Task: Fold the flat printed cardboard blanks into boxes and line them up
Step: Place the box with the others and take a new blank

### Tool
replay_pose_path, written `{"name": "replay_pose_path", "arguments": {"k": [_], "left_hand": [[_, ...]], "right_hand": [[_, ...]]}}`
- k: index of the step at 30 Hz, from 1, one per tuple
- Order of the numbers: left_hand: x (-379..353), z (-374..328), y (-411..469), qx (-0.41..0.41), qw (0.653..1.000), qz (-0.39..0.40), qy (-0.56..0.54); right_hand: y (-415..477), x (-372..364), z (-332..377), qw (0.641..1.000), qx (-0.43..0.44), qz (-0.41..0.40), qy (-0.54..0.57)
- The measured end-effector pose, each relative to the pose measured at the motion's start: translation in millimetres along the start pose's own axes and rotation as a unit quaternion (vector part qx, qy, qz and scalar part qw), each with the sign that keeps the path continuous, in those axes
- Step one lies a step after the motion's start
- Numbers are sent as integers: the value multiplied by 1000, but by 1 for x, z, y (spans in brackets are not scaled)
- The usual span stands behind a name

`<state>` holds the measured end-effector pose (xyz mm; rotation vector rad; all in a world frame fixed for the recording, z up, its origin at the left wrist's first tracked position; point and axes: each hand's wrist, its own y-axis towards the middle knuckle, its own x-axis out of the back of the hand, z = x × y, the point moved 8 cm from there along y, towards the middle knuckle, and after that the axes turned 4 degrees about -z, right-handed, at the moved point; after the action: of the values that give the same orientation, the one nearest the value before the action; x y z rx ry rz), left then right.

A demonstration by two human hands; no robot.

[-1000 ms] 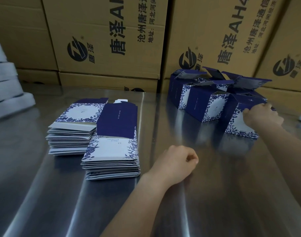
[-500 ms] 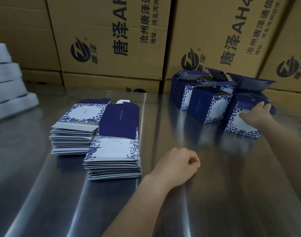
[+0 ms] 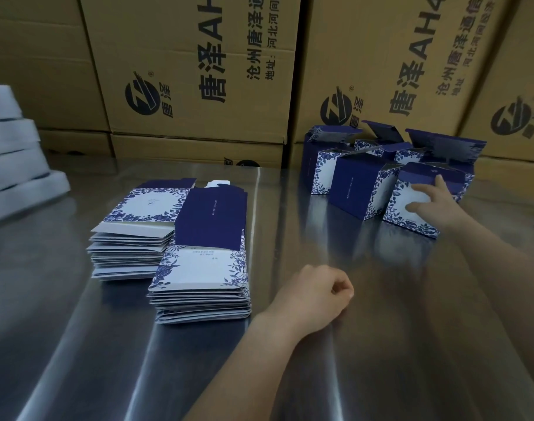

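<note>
Two stacks of flat blue-and-white floral blanks lie on the steel table: a near stack (image 3: 200, 281) and a far stack (image 3: 132, 238) to its left. Several folded boxes with raised lids stand at the back right, among them a middle box (image 3: 355, 189). My right hand (image 3: 433, 202) lies with straight fingers against the white floral face of the nearest folded box (image 3: 407, 208). My left hand (image 3: 316, 296) rests on the table as a loose fist holding nothing, right of the near stack.
Large brown shipping cartons (image 3: 199, 71) form a wall along the far table edge. White stacked bundles (image 3: 13, 165) sit at the far left. The steel table (image 3: 381, 344) stretches bare toward me.
My right hand slid from the box's top edge down onto its front face, fingers now spread flat. The left fist stayed put.
</note>
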<state>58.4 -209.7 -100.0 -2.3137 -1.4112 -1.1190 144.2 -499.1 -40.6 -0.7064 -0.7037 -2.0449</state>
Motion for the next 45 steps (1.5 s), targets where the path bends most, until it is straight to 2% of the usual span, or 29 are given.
{"name": "replay_pose_path", "arguments": {"k": [5,9,13,17,20,22,26,33,36,45], "left_hand": [[1,-1,0,-3,1000,-8,-5],[10,-6,0,-13,998,-53,-6],[41,-16,-5,-45,983,-176,-7],[77,-27,-19,-78,942,-325,16],[102,-28,-32,-60,903,-424,45],[114,-22,-37,-16,887,-455,76],[118,2,-34,135,898,-393,147],[101,41,-27,295,906,-200,230],[95,44,-27,303,907,-165,242],[87,27,-24,239,903,-168,315]], "right_hand": [[-20,-5,13,996,72,-59,-5],[-49,-16,32,983,132,-129,22],[-81,-46,46,984,121,-97,90],[-115,-76,71,979,168,-53,107],[-135,-91,86,974,183,-35,127],[-146,-101,94,971,193,-12,138],[-161,-110,101,966,189,22,175],[-171,-119,96,967,166,65,182],[-172,-121,95,967,165,79,175],[-180,-123,97,964,151,110,189]]}}
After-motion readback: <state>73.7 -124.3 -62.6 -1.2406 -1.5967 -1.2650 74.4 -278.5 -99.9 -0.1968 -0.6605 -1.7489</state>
